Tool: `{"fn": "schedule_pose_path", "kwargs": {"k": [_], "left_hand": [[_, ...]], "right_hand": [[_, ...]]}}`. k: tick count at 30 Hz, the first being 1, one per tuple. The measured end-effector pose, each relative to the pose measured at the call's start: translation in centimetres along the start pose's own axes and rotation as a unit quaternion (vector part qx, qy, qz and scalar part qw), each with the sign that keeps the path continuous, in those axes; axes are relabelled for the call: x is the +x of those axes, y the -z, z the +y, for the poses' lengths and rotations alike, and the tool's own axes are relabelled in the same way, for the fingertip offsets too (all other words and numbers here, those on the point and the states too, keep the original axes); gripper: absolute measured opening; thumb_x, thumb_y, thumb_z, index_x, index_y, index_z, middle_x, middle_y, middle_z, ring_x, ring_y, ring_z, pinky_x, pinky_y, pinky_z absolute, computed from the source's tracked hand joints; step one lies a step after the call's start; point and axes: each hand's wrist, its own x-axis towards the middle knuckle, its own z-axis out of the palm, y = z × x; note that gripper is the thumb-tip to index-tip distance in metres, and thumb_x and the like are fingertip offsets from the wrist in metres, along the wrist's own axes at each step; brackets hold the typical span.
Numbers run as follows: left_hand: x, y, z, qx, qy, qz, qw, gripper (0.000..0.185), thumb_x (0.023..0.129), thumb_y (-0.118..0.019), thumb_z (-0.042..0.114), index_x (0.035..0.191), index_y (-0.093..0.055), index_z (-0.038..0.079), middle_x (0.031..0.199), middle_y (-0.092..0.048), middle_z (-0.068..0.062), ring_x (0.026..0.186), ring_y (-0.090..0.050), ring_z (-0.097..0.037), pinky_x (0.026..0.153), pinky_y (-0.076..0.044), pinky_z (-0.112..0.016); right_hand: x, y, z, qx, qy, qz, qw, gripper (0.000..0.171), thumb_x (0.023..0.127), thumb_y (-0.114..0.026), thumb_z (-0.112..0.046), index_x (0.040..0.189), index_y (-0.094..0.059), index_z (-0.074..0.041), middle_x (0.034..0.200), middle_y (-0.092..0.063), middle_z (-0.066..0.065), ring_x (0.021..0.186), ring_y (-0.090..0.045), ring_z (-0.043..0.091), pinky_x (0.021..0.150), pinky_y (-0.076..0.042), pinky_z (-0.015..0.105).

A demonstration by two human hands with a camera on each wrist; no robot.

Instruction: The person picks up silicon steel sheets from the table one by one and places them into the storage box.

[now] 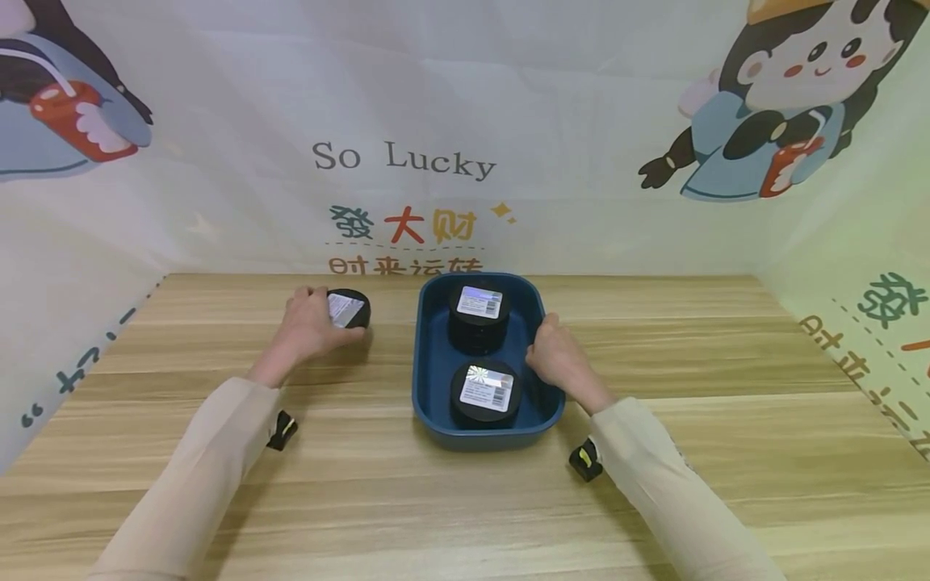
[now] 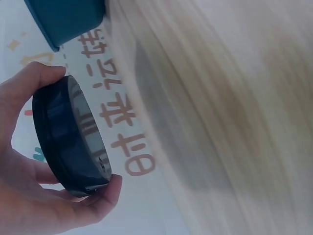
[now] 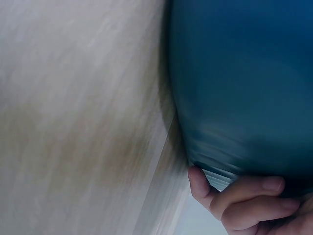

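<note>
We saw the wooden table point(image 1: 726, 452) bearing a blue tray point(image 1: 430, 379) with 2 stacks of black tins inside. Our right hand point(image 1: 561, 361) gripped the tray's right rim. Our left hand point(image 1: 311, 324) clasped 1 black round tin point(image 1: 349, 309), left of the tray.

tray point(image 1: 429, 379) mid-table point(image 1: 726, 363) | 2 tins inside: rear point(image 1: 479, 316), front point(image 1: 485, 391) | 3rd tin point(image 1: 347, 309) left of tray
</note>
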Motion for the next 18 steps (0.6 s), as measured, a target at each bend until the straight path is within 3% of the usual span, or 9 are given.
{"fn": "schedule_pose_path", "kwargs": {"k": [8, 18], "left_hand": [[-0.9, 0.6, 1.6, -0.022, -0.044, 0.032, 0.9983, 0.083, 0.071, -0.069, 0.033, 0.124, -0.031, -0.019, 0.119, -0.036, -0.034, 0.104, -0.037, -0.042, 0.086, -0.036, -0.051], [-1.7, 0.5, 4.2, -0.032, -0.120, 0.063, 0.9903, 0.082, 0.067, -0.074, 0.033, 0.123, -0.037, -0.014, 0.118, -0.039, -0.031, 0.100, -0.042, -0.039, 0.085, -0.039, -0.049]], "right_hand": [[-0.1, 0.1, -0.1, 0.002, -0.001, 0.000, 1.000, 0.039, 0.080, -0.052, -0.006, 0.107, -0.037, 0.017, 0.069, -0.054, 0.022, 0.062, -0.057, 0.030, 0.053, -0.046, 0.036], [-0.1, 0.1, 0.0, 0.005, 0.003, 0.001, 1.000, 0.040, 0.079, -0.051, -0.005, 0.108, -0.036, 0.018, 0.069, -0.055, 0.022, 0.062, -0.057, 0.030, 0.053, -0.046, 0.036]]}}
